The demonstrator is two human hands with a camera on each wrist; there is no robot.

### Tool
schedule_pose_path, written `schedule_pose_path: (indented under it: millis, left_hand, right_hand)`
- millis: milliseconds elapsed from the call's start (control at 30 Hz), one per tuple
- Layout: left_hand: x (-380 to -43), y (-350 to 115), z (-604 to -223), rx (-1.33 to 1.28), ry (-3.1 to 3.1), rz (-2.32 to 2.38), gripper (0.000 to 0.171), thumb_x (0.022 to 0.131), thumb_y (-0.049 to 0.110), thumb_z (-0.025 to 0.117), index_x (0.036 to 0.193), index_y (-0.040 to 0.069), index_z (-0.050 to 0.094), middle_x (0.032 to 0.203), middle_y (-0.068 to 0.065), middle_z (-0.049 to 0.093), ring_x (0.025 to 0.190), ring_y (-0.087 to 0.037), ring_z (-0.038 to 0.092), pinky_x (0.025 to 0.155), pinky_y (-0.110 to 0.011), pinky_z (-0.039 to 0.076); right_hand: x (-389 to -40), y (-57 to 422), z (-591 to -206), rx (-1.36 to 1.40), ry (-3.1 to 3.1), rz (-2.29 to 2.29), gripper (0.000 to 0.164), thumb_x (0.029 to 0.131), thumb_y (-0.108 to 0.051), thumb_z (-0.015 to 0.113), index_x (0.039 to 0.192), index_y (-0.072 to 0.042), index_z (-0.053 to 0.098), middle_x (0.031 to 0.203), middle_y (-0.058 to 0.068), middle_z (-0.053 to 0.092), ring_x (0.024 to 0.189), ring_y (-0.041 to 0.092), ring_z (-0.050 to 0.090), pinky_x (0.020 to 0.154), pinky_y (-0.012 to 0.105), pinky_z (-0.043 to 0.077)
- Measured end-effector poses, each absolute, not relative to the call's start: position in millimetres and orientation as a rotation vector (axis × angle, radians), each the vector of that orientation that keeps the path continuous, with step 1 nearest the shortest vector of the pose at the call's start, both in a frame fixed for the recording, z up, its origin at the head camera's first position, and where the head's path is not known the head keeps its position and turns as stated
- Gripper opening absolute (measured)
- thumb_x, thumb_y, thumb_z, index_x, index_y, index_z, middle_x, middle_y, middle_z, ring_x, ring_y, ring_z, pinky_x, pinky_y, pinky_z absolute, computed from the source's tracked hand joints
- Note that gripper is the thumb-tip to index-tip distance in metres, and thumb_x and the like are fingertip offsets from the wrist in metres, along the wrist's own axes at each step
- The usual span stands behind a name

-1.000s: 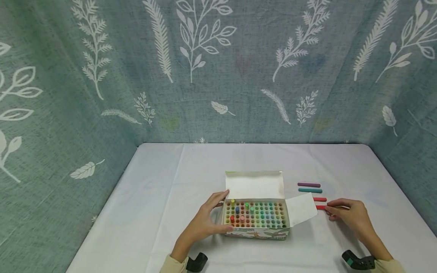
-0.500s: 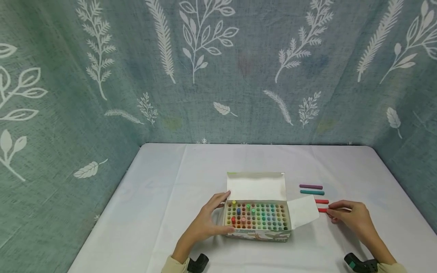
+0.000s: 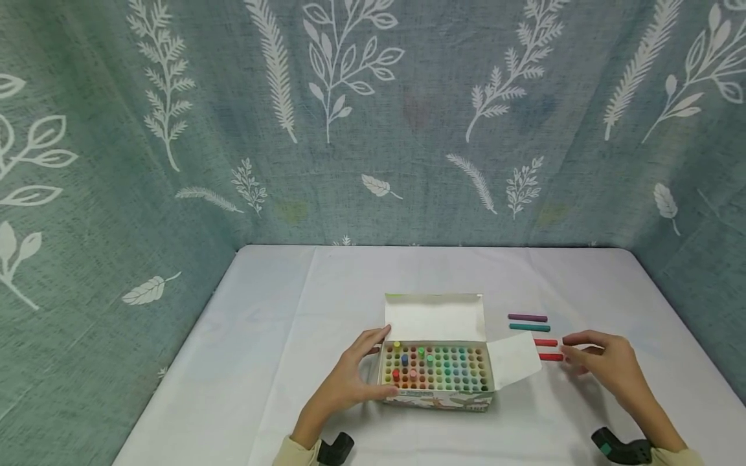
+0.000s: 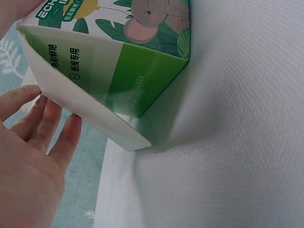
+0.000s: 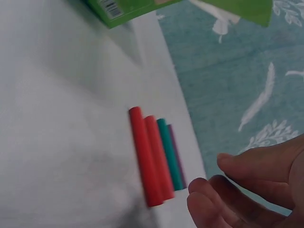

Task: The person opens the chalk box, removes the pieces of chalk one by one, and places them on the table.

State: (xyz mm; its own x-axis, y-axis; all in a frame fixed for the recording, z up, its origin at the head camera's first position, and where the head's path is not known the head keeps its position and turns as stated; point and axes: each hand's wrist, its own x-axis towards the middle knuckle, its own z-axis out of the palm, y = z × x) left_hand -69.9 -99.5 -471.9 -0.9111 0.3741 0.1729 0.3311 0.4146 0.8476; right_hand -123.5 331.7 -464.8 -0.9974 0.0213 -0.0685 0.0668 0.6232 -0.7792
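Note:
A chalk box (image 3: 434,400) stands on the white table with its lid raised and its right flap folded out. My left hand (image 3: 348,375) holds its left end, thumb at the front edge and fingers toward the back. In the left wrist view, fingertips touch the loose side flap (image 4: 85,102). Right of the box lie a purple chalk (image 3: 527,318), a teal chalk (image 3: 529,327) and two red chalks, one farther back (image 3: 546,343) and one nearer (image 3: 550,357). Beside the red ones hovers my right hand (image 3: 606,362), thumb and fingers apart, holding nothing.
Inside the box, a holder (image 3: 460,369) with rows of round holes bears several upright chalks, among them a blue one (image 3: 405,360). The right flap (image 3: 515,361) hides the red chalks' left ends. A leaf-patterned curtain (image 3: 373,116) surrounds the table.
My right fingers have let go of the nearer red chalk and drawn back slightly to the right. The left hand and box stay in place.

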Motion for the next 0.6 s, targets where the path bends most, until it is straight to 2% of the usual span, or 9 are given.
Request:
schedule_pose_path:
  millis: [167,400,600]
  left_hand:
    - [-70.4,-98.9,-471.7,0.659,2.61,1.549,0.094,0.073,0.033,0.083,0.15,0.023,0.029,0.144,0.006,0.036,0.127,-0.016,0.041,0.103,-0.041,0.041]
    - [-71.4,-99.6,-473.6,0.673,2.609,1.552,0.095,0.072,0.033,0.083,0.15,0.022,0.029,0.144,0.006,0.036,0.127,-0.016,0.04,0.103,-0.043,0.041]
    - [-70.8,-100.2,-475.2,0.685,2.612,1.562,0.096,0.072,0.033,0.083,0.15,0.021,0.029,0.144,0.005,0.036,0.128,-0.017,0.04,0.101,-0.046,0.041]
  right_hand:
    - [-120.6,329.0,-444.8,-0.107,2.841,-1.385,0.033,0.088,-0.021,0.069,0.11,0.004,0.066,0.101,0.02,0.066,0.072,0.021,0.066,0.055,0.026,0.056]
    - [-114.6,316.0,-415.6,-0.28,2.917,-1.381,0.025,0.087,-0.02,0.07,0.105,-0.003,0.068,0.098,0.014,0.067,0.071,0.006,0.064,0.056,0.027,0.056]
    - [-107.5,301.0,-398.3,-0.383,2.966,-1.355,0.019,0.086,-0.02,0.071,0.101,-0.008,0.07,0.097,0.01,0.067,0.07,0.009,0.062,0.058,0.023,0.055]
